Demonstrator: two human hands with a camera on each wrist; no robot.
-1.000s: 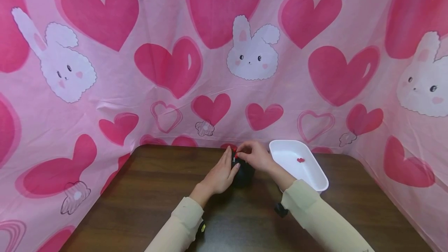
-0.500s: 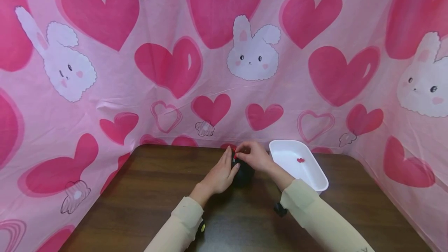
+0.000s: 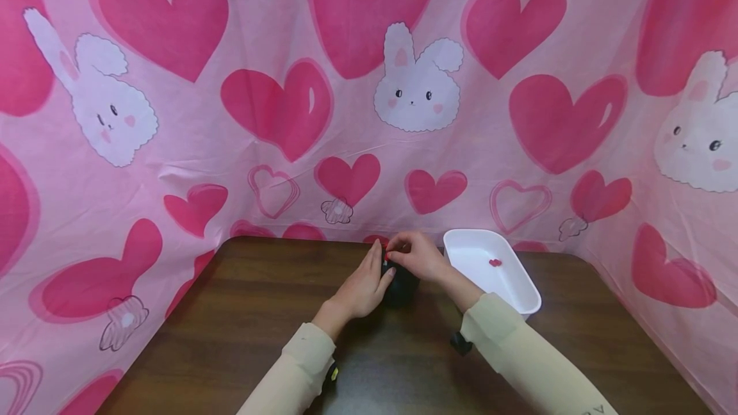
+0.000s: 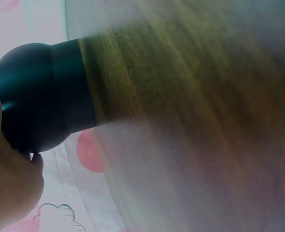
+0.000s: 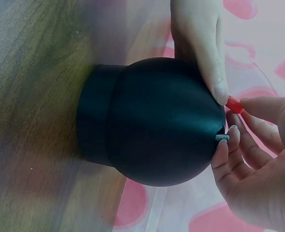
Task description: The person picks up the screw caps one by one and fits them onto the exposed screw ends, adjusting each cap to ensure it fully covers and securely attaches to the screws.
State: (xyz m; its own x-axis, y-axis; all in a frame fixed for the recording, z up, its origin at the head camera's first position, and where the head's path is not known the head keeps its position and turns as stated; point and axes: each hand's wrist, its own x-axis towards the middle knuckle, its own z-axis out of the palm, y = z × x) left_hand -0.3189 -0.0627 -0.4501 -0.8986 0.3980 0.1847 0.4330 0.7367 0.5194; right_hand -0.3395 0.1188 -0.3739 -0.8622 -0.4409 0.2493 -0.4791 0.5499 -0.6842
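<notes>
At the near edge of the worktop (image 3: 230,312), a pale left sleeve (image 3: 291,370) enters left of the middle and a pale right sleeve (image 3: 533,357) right of it, with a dark block (image 3: 461,346) by the right cuff. Farther in, the left hand (image 3: 359,288) holds the left side of a round black body (image 3: 400,288), fingers laid along it and thumb over the top. This body stands upright near the far edge of the worktop, about midway between the left and right edges, its narrower base down and its dome up. The right hand (image 3: 423,260) comes in over the dome from the right and pinches a small red piece (image 5: 234,104); its other fingertips are at a threaded metal stud (image 5: 222,137) that juts from the top. The relation that counts, I judge, is between these two: the stud points along the body's upright axis, while the red piece lies just beside it, close to the left thumb's tip, its long axis slanted to the stud. The right hand is the one at both; whether the red piece touches anything behind it, I cannot tell. To the right, toward the far right corner, sits a white tray (image 3: 527,296) with small red bits (image 3: 495,263) inside. Beyond the far edge hangs a pink cloth (image 3: 357,139) printed with hearts and rabbits.
</notes>
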